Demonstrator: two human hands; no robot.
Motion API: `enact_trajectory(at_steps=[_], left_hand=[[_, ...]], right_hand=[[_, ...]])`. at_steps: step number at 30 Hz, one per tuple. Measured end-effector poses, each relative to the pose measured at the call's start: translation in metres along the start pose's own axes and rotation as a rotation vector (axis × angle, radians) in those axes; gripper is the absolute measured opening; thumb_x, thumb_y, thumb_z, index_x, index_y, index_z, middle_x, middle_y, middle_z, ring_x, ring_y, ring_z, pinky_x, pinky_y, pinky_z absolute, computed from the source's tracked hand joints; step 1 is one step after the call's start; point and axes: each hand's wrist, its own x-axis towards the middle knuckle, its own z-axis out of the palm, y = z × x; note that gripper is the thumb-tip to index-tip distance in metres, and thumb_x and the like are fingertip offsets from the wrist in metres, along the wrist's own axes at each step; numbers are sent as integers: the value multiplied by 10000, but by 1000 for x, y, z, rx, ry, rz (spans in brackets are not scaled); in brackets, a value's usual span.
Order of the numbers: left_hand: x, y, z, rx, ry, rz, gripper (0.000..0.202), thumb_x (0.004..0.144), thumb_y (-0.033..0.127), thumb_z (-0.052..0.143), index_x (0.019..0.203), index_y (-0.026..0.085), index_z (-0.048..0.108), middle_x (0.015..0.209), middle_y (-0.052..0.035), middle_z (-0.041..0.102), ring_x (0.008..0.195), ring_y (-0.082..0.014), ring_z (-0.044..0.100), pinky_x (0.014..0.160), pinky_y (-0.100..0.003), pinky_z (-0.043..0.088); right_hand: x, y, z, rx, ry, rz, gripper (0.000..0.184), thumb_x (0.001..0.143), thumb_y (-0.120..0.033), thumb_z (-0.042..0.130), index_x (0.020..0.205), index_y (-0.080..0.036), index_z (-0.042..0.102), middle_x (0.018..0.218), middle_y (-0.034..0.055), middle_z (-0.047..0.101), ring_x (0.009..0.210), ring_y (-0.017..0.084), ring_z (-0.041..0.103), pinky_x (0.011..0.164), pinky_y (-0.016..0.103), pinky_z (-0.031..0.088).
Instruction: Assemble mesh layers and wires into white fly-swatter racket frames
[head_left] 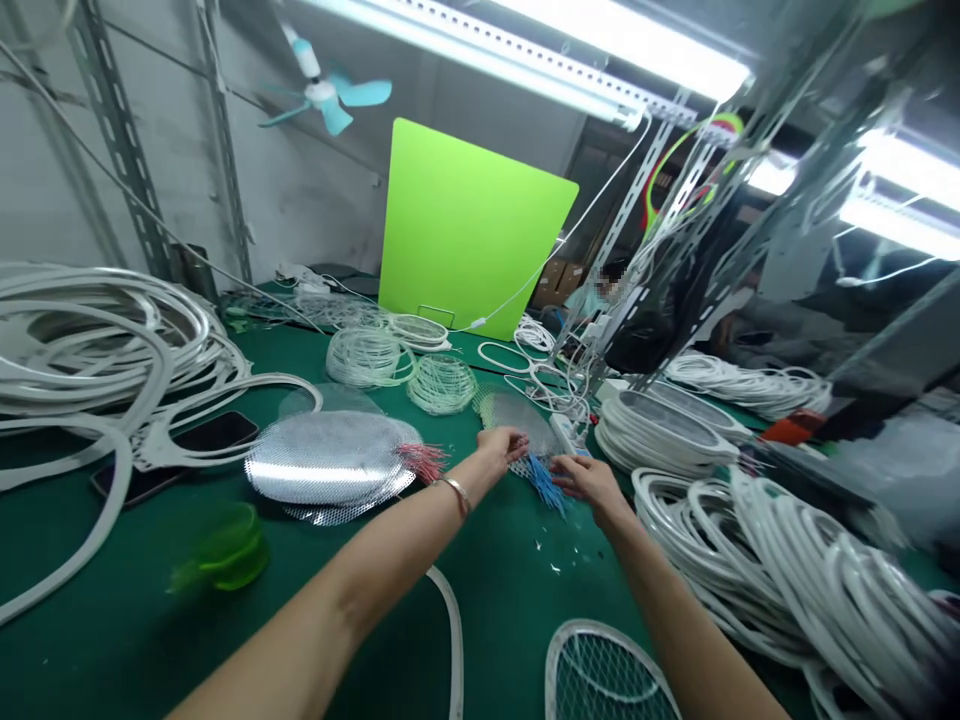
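My left hand [504, 445] reaches over an oval metal mesh sheet [517, 412], its fingers curled together; what they hold, if anything, is too small to make out. Just beside its fingertips lies a bundle of blue wires [547, 488] on the green table [495, 590]. On the other side of that bundle is my right hand [589, 478], fingers stretched and apart, nothing visible in them. Left of my forearm, oval silver mesh sheets [330, 460] lie stacked with red wires [422, 461] at their right end. A white racket frame with netting [611, 675] lies near the front edge.
White racket frames pile up at left [112, 330] and right [810, 570]. Meshed frames [660, 432] are stacked beyond my right hand. Coils of clear strips [442, 384] and a green panel [476, 230] stand behind. A green translucent object [232, 547] and phones [217, 432] lie left.
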Motion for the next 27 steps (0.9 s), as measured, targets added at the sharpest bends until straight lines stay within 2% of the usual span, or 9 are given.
enact_trajectory(at_steps=[3,5,7,10,12,15,18,21,27], left_hand=[[-17,-2,4,-19,-39,115,313,929,298,588,1192,130,560,1155,-98,602,972,-203,625,826,-390,543],[-42,-4,-2,-17,-85,175,276,895,221,637,1130,91,576,1058,-117,653,892,-180,659,800,-335,552],[-75,-6,-19,-14,-132,200,259,840,174,699,1055,72,597,1004,-148,687,855,-184,685,796,-304,556],[-137,-13,-71,106,-174,247,438,824,357,720,1172,126,587,1243,-174,618,1095,-262,632,924,-364,524],[-184,-25,-121,500,-165,368,671,842,539,631,1403,237,422,1475,-127,418,1331,-303,433,1052,-448,426],[-250,-54,-195,1249,-207,479,835,788,661,604,1488,340,282,1582,-49,204,1448,-378,123,1130,-608,212],[-287,-91,-242,1639,-198,489,994,718,764,575,1516,342,159,1602,-67,38,1434,-444,18,1104,-661,177],[-287,-120,-251,1743,-160,517,1036,705,811,523,1520,337,94,1601,-76,-2,1427,-464,31,1104,-650,185],[-270,-144,-225,1745,1,594,1083,708,856,434,1533,268,51,1600,-110,56,1429,-455,81,1120,-626,169]], right_hand=[[-29,-1,-17,306,-178,133,481,878,-485,537,1095,-60,601,1031,218,691,919,270,700,810,416,576],[-54,-4,-19,474,-253,136,485,894,-486,506,1190,-107,566,1163,193,662,1045,244,662,882,377,554],[-84,-8,-10,662,-259,118,414,889,-363,563,1263,-188,534,1235,110,649,1109,189,629,921,306,530],[-139,-10,13,897,-183,175,477,829,-191,648,1287,-264,540,1193,43,681,1095,158,634,889,234,535],[-180,-3,25,934,-152,274,511,798,-213,695,1283,-298,559,1165,32,695,1092,175,637,853,231,554],[-235,21,33,904,-135,456,642,708,-295,786,1302,-347,549,1165,24,696,1093,217,637,810,252,579],[-272,46,43,882,-137,601,826,613,-306,847,1359,-321,492,1144,42,705,1072,242,648,782,268,589],[-292,57,57,874,-153,577,884,606,-277,846,1393,-278,443,1110,50,718,1076,227,646,786,242,574],[-303,60,69,849,-119,504,925,592,-325,854,1402,-223,419,1021,54,744,1007,211,677,742,210,561]])
